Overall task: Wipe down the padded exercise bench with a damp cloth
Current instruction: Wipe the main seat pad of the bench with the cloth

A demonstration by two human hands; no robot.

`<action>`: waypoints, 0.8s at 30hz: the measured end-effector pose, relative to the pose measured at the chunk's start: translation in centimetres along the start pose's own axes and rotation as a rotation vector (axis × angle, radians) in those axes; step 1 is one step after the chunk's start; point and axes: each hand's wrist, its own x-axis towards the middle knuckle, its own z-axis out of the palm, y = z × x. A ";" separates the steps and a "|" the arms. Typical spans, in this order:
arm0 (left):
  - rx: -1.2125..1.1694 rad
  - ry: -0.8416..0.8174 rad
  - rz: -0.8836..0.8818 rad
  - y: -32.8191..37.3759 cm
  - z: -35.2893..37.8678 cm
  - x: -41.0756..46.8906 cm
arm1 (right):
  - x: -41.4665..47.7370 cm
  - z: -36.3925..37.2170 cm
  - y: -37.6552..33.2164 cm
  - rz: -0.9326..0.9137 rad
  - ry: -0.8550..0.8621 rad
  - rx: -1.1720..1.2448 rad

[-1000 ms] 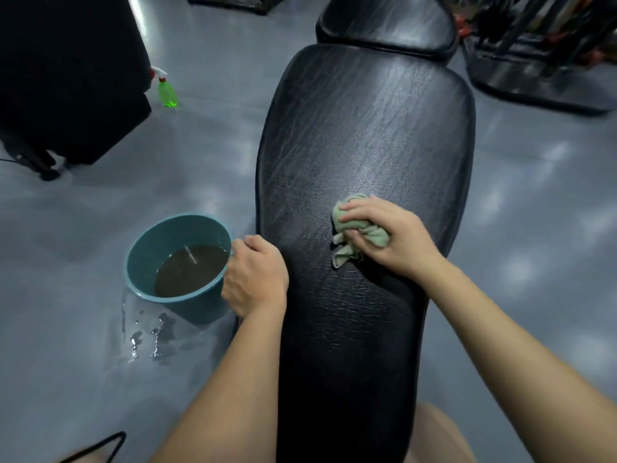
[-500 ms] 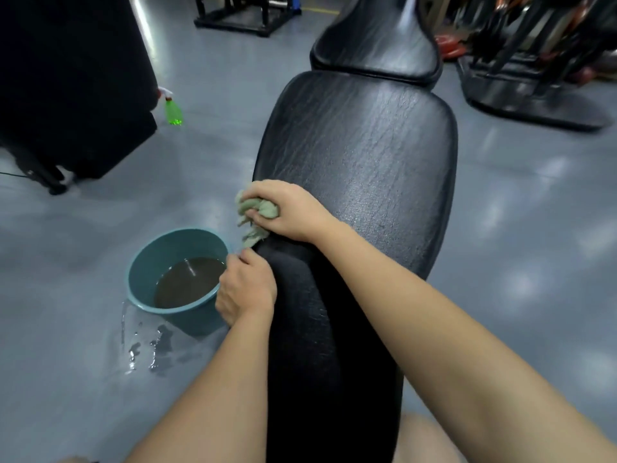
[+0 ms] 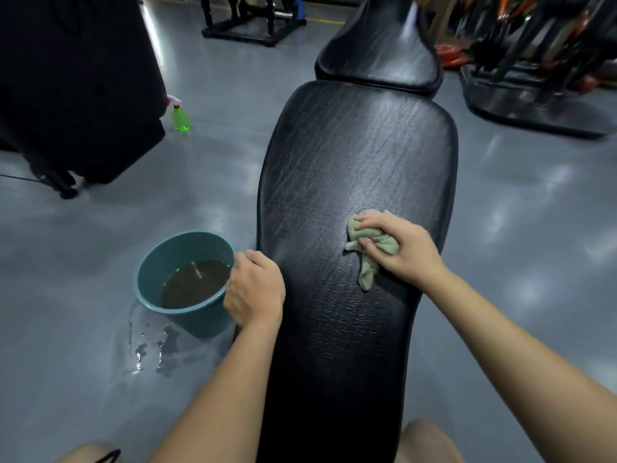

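Gleaming black with a fine crackled grain across the bench [image 3: 350, 155]. Showing pale sage green in the cloth [image 3: 384, 242] on the bench, and teal in the bucket [image 3: 157, 272] left of the bench, around murky brown water [image 3: 195, 282]. Glowing bright green in the spray bottle [image 3: 180, 120] further left of the bench, on a grey floor [image 3: 100, 245].

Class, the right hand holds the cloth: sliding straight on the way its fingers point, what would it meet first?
The right hand, gripping the cloth, points across the bench pad toward its left edge. Only bare pad lies ahead; the left hand seems nearer the person, off that line.
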 end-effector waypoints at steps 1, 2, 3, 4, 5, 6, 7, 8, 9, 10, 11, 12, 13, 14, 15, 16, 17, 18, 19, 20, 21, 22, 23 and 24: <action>-0.005 0.003 -0.008 0.0 0.1 0.1 | 1.7 1.1 -0.6 0.014 -0.035 0.018; -0.008 0.003 -0.022 -0.1 0.2 0.2 | 3.5 2.3 -1.3 0.008 -0.081 0.026; -0.005 0.001 -0.037 -0.1 0.2 0.3 | 5.2 3.7 -2.2 -0.002 -0.126 0.022; 0.000 -0.001 -0.052 -0.1 0.2 0.4 | 6.9 5.2 -3.2 -0.010 -0.170 0.013; 0.006 -0.003 -0.066 0.0 0.1 0.4 | 8.6 6.8 -4.2 -0.016 -0.208 0.006; 0.011 -0.004 -0.078 0.1 0.0 0.4 | 10.1 8.5 -5.1 -0.017 -0.240 0.001; 0.013 -0.004 -0.086 0.2 -0.1 0.3 | 11.4 10.1 -5.9 -0.010 -0.264 -0.004; 0.013 -0.007 -0.090 0.3 -0.2 0.4 | 12.4 11.4 -6.7 -0.004 -0.275 -0.008; 0.015 -0.014 -0.093 0.3 -0.3 0.4 | 13.1 12.4 -7.2 0.008 -0.276 -0.007; 0.016 -0.025 -0.098 0.3 -0.4 0.4 | 13.3 13.1 -7.6 0.017 -0.271 0.006; 0.011 -0.032 -0.104 0.3 -0.4 0.5 | 13.2 13.3 -7.8 0.022 -0.259 0.030; 0.002 -0.038 -0.112 0.3 -0.5 0.5 | 12.8 13.4 -7.8 0.017 -0.241 0.064; -0.008 -0.041 -0.117 0.3 -0.5 0.4 | 12.2 13.0 -7.8 0.005 -0.222 0.096; -0.017 -0.039 -0.112 0.3 -0.5 0.4 | 11.4 12.4 -7.7 -0.009 -0.208 0.116; -0.020 -0.033 -0.100 0.2 -0.4 0.4 | 10.5 11.6 -7.5 -0.018 -0.203 0.124; -0.023 -0.022 -0.084 0.0 -0.3 0.4 | 9.5 10.7 -7.1 -0.021 -0.208 0.126; -0.028 -0.006 -0.065 -0.1 -0.3 0.3 | 8.4 9.7 -6.6 -0.016 -0.215 0.127; -0.032 0.006 -0.044 -0.2 -0.3 0.2 | 7.1 8.5 -6.0 -0.010 -0.207 0.130; -0.038 0.017 -0.027 -0.2 -0.3 0.0 | 5.8 7.3 -5.3 -0.006 -0.188 0.133; -0.044 0.026 -0.011 -0.2 -0.4 -0.1 | 4.4 5.9 -4.5 -0.007 -0.159 0.137; -0.048 0.035 0.005 -0.3 -0.5 -0.3 | 2.9 4.4 -3.6 -0.005 -0.128 0.138; -0.053 0.046 0.029 -0.3 -0.6 -0.4 | 1.6 3.1 -2.8 0.004 -0.100 0.139; -0.057 0.054 0.060 -0.2 -0.7 -0.5 | 0.4 1.9 -2.1 0.017 -0.078 0.137; -0.057 0.052 0.091 -0.1 -0.9 -0.7 | -0.6 0.7 -1.4 0.033 -0.061 0.133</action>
